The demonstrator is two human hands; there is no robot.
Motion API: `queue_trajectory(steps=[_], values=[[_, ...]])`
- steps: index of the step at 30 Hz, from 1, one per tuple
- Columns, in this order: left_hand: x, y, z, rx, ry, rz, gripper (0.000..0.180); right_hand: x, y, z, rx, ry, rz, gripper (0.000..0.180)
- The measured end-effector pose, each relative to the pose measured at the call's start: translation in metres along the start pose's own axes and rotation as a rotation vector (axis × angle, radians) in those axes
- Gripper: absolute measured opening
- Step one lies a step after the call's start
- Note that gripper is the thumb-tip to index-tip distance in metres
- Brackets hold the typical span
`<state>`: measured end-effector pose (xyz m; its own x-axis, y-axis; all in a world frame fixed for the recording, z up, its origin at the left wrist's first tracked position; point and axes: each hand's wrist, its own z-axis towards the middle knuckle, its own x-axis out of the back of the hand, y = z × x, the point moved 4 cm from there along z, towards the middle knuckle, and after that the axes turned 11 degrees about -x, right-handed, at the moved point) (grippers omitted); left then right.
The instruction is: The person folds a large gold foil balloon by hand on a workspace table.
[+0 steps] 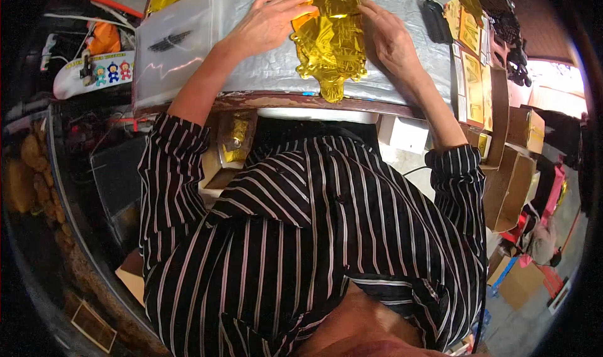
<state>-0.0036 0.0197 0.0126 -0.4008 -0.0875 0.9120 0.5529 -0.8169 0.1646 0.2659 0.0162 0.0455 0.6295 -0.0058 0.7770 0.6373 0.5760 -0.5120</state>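
Note:
A shiny gold foil piece [331,46], like a flat uninflated balloon with a scalloped outline, lies on the table. Its far end is doubled over into a smooth rectangular flap, and its narrow tip hangs at the near edge. My left hand [271,24] rests at the flap's left side, fingers stretched over the foil. Orange shows beneath those fingers, perhaps a reflection. Along the foil's right side, my right hand [391,39] lies with extended fingers, their tips touching the flap's edge. Neither hand visibly grips the foil.
The table [251,74] has a silvery cover. A clear plastic sheet or bag [179,49] lies at its left. Toward the right are a black object [436,21] and cards with gold pictures [471,87]. Cardboard boxes [512,187] stand beyond my right arm.

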Motion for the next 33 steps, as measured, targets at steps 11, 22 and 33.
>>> queue_trajectory(steps=[11,22,33], values=[[0.007,-0.030,0.000,0.135,0.043,-0.380,0.051,-0.020,-0.007,0.001,0.061,-0.052,-0.197,0.045],[0.029,-0.029,0.011,0.033,0.064,-0.558,0.030,-0.032,-0.004,-0.003,-0.112,-0.079,-0.295,0.036],[0.031,-0.024,0.012,-0.001,-0.029,-0.474,0.022,-0.035,-0.022,0.006,-0.004,-0.003,-0.461,0.026]])
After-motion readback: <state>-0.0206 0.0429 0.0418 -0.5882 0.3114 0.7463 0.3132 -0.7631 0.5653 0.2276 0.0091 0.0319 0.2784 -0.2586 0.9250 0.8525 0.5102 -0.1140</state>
